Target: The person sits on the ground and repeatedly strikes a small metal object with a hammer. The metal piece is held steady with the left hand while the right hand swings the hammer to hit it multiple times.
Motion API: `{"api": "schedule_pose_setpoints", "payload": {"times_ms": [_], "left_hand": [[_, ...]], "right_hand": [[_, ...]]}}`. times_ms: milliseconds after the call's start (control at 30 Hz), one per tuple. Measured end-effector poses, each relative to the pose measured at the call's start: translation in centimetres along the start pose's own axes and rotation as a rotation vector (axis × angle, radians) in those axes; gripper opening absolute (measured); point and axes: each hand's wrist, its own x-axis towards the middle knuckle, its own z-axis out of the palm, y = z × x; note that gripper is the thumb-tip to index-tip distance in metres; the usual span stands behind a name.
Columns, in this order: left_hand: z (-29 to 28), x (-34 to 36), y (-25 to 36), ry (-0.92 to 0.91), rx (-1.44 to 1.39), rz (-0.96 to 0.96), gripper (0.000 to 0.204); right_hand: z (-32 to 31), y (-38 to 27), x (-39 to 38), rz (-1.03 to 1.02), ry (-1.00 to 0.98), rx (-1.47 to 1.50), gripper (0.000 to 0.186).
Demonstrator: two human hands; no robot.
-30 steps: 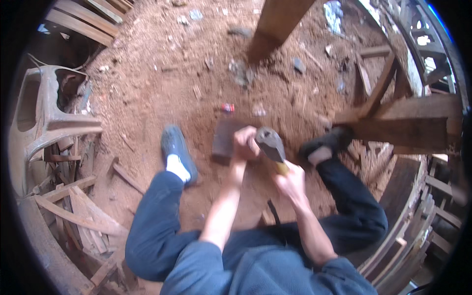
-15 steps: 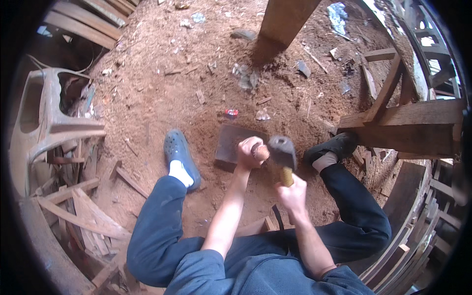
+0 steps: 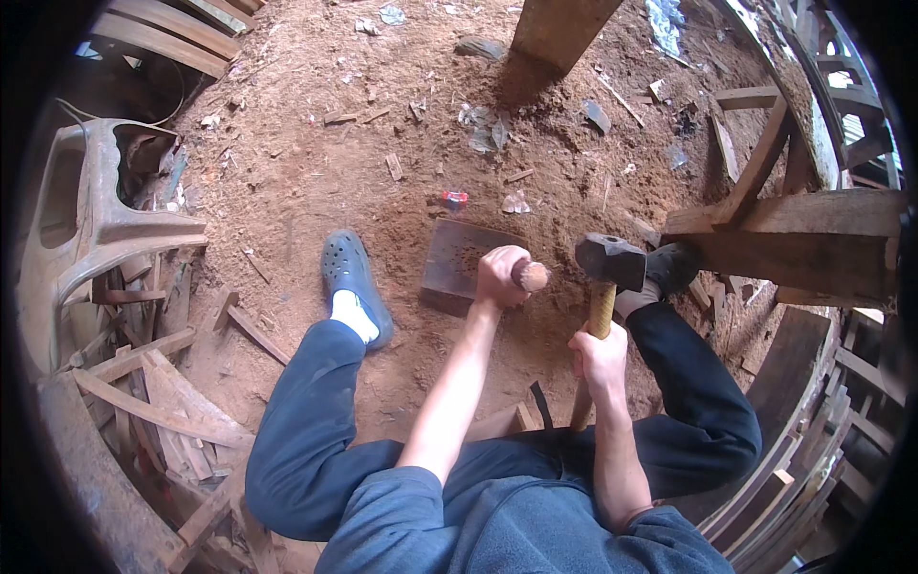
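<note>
My left hand [image 3: 502,279] is closed round an upright tool, its round wooden top [image 3: 533,276] showing above the fist and its lower end hidden by the hand. It is over a dark square block [image 3: 452,251] with small marks on its face, lying in the sawdust between my feet. My right hand [image 3: 600,359] grips the yellow handle of a hammer [image 3: 602,308], whose grey metal head [image 3: 610,260] sits right of the wooden top, apart from it. The handle runs down toward my lap.
A wooden post [image 3: 564,29] stands beyond the block. Timber beams [image 3: 784,225] are beside my right foot, and planks [image 3: 794,383] lie along the right. A carved chair frame [image 3: 86,249] and scrap wood [image 3: 163,402] line the left. Small litter [image 3: 454,198] dots the sawdust.
The hammer and my right hand have moved right, away from the wooden top. My left hand has shifted a little right, still closed on the tool.
</note>
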Motion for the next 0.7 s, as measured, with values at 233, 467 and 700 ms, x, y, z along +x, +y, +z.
{"api": "schedule_pose_setpoints", "payload": {"times_ms": [233, 467, 700], "left_hand": [[2.6, -1.1, -0.4, -0.142, 0.168, 0.024, 0.021], [2.8, -1.1, -0.3, -0.167, 0.18, 0.002, 0.02], [0.1, -0.1, -0.2, -0.007, 0.022, -0.03, 0.017]], "right_hand": [[0.2, -0.8, -0.2, 0.013, 0.006, 0.001, 0.008], [0.6, -0.5, -0.2, -0.015, -0.011, 0.004, 0.009], [0.2, -0.7, -0.5, 0.009, -0.044, 0.005, 0.008]]}}
